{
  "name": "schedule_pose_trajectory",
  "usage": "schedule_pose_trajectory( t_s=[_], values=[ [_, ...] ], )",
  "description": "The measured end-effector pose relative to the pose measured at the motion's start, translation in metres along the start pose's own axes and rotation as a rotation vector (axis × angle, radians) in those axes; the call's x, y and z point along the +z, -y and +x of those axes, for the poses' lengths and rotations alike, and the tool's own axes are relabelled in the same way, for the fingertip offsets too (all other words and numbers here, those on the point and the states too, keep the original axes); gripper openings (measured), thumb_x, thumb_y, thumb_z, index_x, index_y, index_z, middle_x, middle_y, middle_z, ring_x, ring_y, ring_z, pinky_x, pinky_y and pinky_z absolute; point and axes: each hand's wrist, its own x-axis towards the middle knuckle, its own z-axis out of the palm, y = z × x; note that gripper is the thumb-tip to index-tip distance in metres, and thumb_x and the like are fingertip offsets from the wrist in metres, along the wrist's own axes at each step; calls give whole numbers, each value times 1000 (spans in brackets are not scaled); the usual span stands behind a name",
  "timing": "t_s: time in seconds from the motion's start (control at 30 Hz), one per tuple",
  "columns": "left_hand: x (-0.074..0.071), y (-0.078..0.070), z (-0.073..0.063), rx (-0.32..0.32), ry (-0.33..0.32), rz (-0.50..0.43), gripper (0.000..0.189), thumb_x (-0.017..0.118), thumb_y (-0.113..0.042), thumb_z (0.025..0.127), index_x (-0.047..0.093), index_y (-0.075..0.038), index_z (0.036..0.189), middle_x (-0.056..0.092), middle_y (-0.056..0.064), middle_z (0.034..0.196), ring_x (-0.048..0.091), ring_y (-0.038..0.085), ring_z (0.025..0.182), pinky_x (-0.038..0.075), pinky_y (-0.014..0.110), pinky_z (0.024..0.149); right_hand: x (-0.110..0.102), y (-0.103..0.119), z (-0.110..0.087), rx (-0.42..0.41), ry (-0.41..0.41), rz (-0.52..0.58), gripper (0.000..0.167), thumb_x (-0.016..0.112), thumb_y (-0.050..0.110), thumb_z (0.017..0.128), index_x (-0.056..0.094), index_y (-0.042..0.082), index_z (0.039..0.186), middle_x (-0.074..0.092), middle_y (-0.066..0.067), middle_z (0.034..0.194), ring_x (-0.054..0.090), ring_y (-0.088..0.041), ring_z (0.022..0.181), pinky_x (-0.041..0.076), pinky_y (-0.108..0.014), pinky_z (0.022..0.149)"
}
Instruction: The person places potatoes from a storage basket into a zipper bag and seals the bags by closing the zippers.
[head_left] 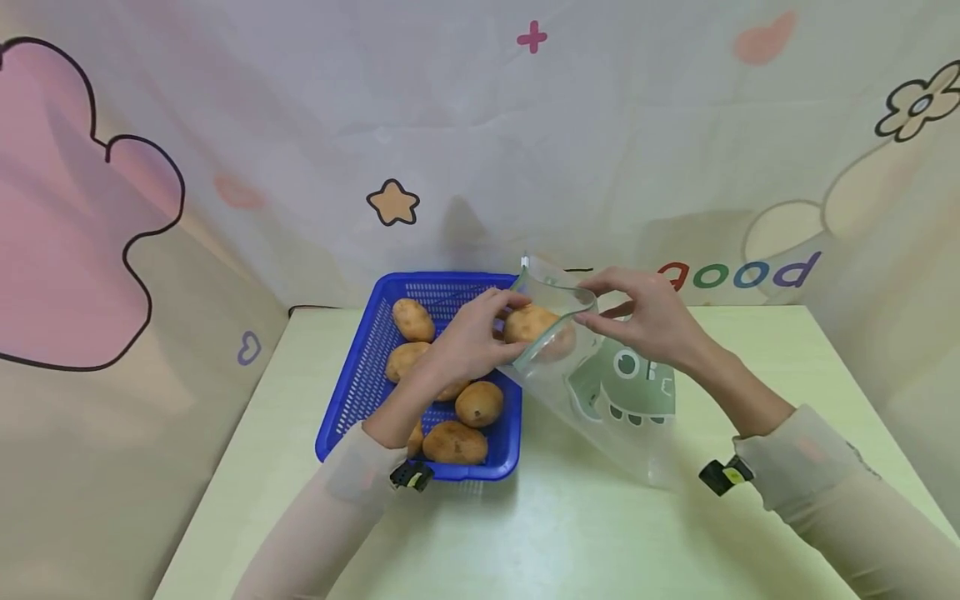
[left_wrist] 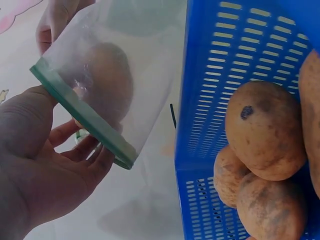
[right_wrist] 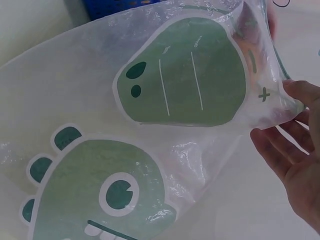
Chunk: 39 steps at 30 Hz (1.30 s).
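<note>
A clear zip bag (head_left: pixel 551 379) with a green dinosaur print hangs tilted, its mouth facing up and left. My right hand (head_left: pixel 648 317) pinches the right side of the bag's rim between thumb and fingers. At the mouth, my left hand (head_left: pixel 480 333) holds a potato (head_left: pixel 529 323), thumb on one side and fingers on the other. The left wrist view shows this potato (left_wrist: pixel 106 82) through the plastic, just past the green zip strip (left_wrist: pixel 82 110). In the right wrist view, the bag's printed side (right_wrist: pixel 195 75) covers most of the potato.
A blue plastic basket (head_left: pixel 352 383) stands left of the bag, under my left forearm. Several potatoes lie in it, one (head_left: pixel 480 403) near its right wall. The pale green table (head_left: pixel 600 533) meets a printed cloth backdrop (head_left: pixel 465 125) close behind the basket.
</note>
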Motion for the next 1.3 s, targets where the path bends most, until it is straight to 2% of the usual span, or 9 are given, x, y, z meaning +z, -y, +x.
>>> schedule_pose_trajectory(
  t_s=[0.1, 0.23, 0.33, 0.47, 0.6, 0.8, 1.0, 1.13, 1.3],
  values=[
    [-4, -1, 0, -8, -15, -2, 59, 79, -19, 98, 55, -7, 151, 60, 10, 142, 62, 24, 126, 58, 31, 98, -3, 0, 1, 8, -2, 5, 34, 85, 9, 91, 75, 6, 123, 75, -5, 116, 72, -24, 108, 65, -34, 78],
    [-10, 1, -9, -19, -56, -66, 58, 78, -26, 99, 57, -10, 150, 61, 6, 144, 61, 22, 128, 56, 37, 103, -5, -2, 1, 19, -6, 3, 32, 85, 9, 91, 75, 7, 122, 76, -5, 113, 71, -21, 108, 65, -33, 78],
    [-12, 8, -19, -34, -87, -121, 58, 79, -32, 99, 58, -11, 149, 61, 4, 144, 61, 23, 130, 55, 41, 106, -6, -3, -2, 27, -4, 2, 32, 85, 11, 92, 75, 8, 123, 76, -3, 114, 71, -20, 108, 64, -30, 79],
    [-11, 22, -33, -60, -105, -144, 58, 78, -34, 99, 56, -12, 148, 60, 3, 144, 61, 26, 131, 55, 44, 106, -10, -4, -6, 19, -10, 12, 33, 85, 10, 91, 76, 9, 123, 75, -2, 114, 73, -19, 105, 63, -25, 79],
    [-7, 35, -45, -60, -73, -102, 56, 79, -30, 99, 58, -11, 147, 61, 5, 143, 62, 29, 129, 56, 45, 104, -13, -4, -9, 2, -37, 32, 34, 86, 6, 90, 76, 9, 122, 75, -2, 112, 71, -16, 102, 62, -21, 79],
    [2, 53, -60, -58, 30, -46, 60, 81, -22, 97, 56, -7, 149, 59, 10, 147, 59, 31, 133, 54, 49, 107, -13, -3, -11, -4, -70, 63, 35, 86, 3, 89, 76, 8, 121, 74, -1, 110, 67, -8, 100, 61, -19, 80],
    [16, 66, -72, -154, 71, -40, 76, 86, -30, 92, 48, -3, 152, 57, 15, 151, 55, 32, 138, 47, 50, 115, -9, -4, -11, -2, -55, 50, 35, 86, 5, 89, 76, 9, 122, 74, -1, 113, 67, -11, 103, 61, -20, 80],
    [26, 75, -73, -109, 86, 14, 74, 89, -29, 88, 53, 1, 146, 59, 17, 143, 57, 30, 132, 46, 48, 114, -7, -5, -13, -2, -59, 35, 35, 87, 5, 88, 76, 9, 122, 75, -1, 113, 67, -11, 102, 61, -20, 80],
    [36, 78, -76, -89, 94, 126, 59, 91, -26, 85, 66, -6, 135, 58, 13, 136, 57, 28, 121, 53, 47, 103, -4, -6, -14, -13, -44, 37, 36, 86, 5, 89, 76, 9, 123, 75, -3, 115, 68, -14, 103, 62, -24, 80]
  ],
)
